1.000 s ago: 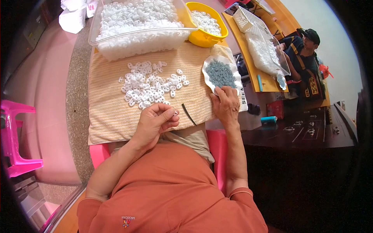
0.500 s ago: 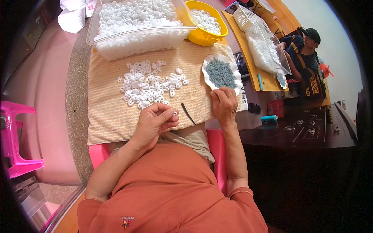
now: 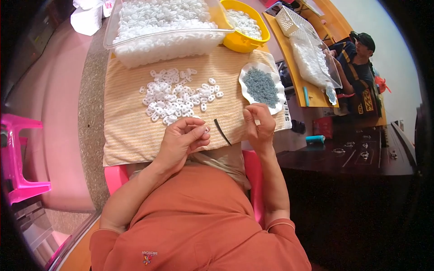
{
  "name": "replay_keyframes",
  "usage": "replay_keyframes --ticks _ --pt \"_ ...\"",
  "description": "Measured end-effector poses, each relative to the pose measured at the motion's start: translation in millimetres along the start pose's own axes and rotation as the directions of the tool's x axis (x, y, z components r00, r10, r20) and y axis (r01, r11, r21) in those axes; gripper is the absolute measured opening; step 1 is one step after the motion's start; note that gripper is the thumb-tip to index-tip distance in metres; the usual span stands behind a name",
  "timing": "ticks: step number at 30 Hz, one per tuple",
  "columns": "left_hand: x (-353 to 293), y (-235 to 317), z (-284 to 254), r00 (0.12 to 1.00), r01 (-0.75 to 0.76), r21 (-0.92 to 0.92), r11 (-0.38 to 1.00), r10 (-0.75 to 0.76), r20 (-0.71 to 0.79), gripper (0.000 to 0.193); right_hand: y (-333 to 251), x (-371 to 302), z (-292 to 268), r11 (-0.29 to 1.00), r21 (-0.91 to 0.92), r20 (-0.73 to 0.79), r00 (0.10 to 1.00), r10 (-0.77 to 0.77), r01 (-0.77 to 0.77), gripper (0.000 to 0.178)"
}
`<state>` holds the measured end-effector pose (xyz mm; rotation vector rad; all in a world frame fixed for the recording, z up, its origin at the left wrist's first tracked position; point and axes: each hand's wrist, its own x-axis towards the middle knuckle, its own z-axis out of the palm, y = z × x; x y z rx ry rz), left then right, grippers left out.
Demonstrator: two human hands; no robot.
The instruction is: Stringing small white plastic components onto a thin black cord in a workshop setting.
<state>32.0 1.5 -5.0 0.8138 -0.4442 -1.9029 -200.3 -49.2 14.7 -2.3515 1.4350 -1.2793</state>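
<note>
My left hand [image 3: 179,139] pinches a small white plastic piece with a hole [image 3: 207,129] between thumb and forefinger, low over the near part of the striped cloth [image 3: 126,140]. My right hand [image 3: 261,127] is closed in a pinch just in front of a white wavy-edged dish [image 3: 243,89]. Whatever its fingertips hold is too small to make out. Tiny grey-blue tube-like parts [image 3: 261,86] fill the dish. Beyond my left hand lies a loose pile of white oval two-holed pieces [image 3: 168,100]. A thin black strip [image 3: 222,132] rests on the cloth between my hands.
A clear bin [image 3: 169,43] heaped with white pieces stands at the back, beside a yellow tub [image 3: 244,44] of similar ones. At far right, a person [image 3: 355,61] sits by another table with a clear bin. A pink stool [image 3: 20,158] is at left.
My right hand has drawn back a little from the dish's near edge, its fingers still pinched. My left hand keeps the white piece in about the same place. The whole view has shifted slightly.
</note>
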Motion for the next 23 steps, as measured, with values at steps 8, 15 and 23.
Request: replay_keyframes --ticks 8,15,23 --pt "-2.2 -2.9 1.3 0.997 0.009 0.079 0.997 -0.015 0.073 0.019 -43.6 -15.6 18.4 0.630 0.624 0.402 0.881 0.249 -0.462 0.005" --pt "-1.4 0.5 -0.1 0.984 0.035 0.053 0.998 -0.044 0.175 0.021 -50.3 -19.5 30.3 0.521 0.677 0.465 0.851 0.245 -0.520 0.008" --pt "0.0 1.2 -4.6 0.981 0.110 0.000 0.994 -0.109 0.160 0.021 -49.7 -25.2 34.8 0.346 0.728 0.522 0.806 0.280 -0.592 0.010"
